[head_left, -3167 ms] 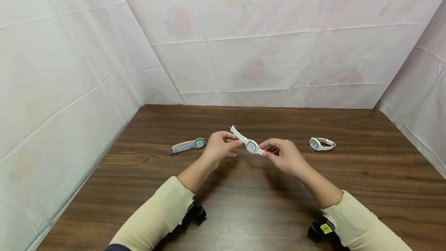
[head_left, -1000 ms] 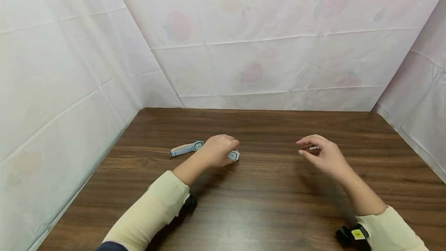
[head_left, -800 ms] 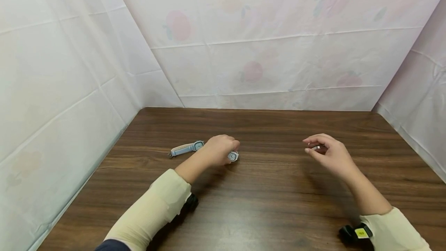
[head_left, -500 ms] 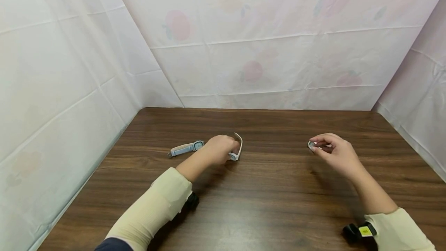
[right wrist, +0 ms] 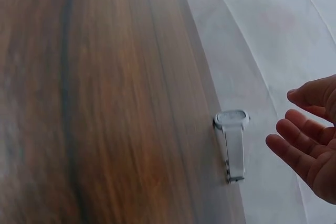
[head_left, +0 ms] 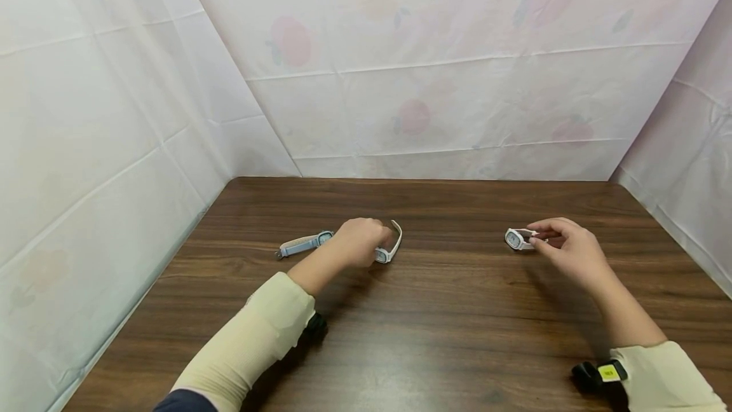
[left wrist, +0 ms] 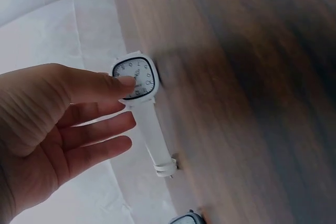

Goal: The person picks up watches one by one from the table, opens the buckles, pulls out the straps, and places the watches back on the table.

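Observation:
A white watch [head_left: 390, 250] stands on its edge on the brown table [head_left: 446, 323], its strap curling upward. My left hand [head_left: 372, 240] is over it. In the left wrist view one fingertip [left wrist: 126, 82] touches the white watch's [left wrist: 135, 77] face while the other fingers lie relaxed beside the strap. A second white watch [head_left: 517, 238] lies on the right side. My right hand [head_left: 543, 237] is just beside it. In the right wrist view the right hand [right wrist: 299, 124] has spread fingers and stays apart from the second watch [right wrist: 233, 140].
A watch with a light blue strap [head_left: 305, 243] lies flat just left of my left hand. White cloth walls [head_left: 434, 81] close in the table at the back and on both sides.
Both hands held the white watch in the air earlier. The left hand has since set it down by the blue watch, and its strap sprang up. The right hand moved right to the second watch.

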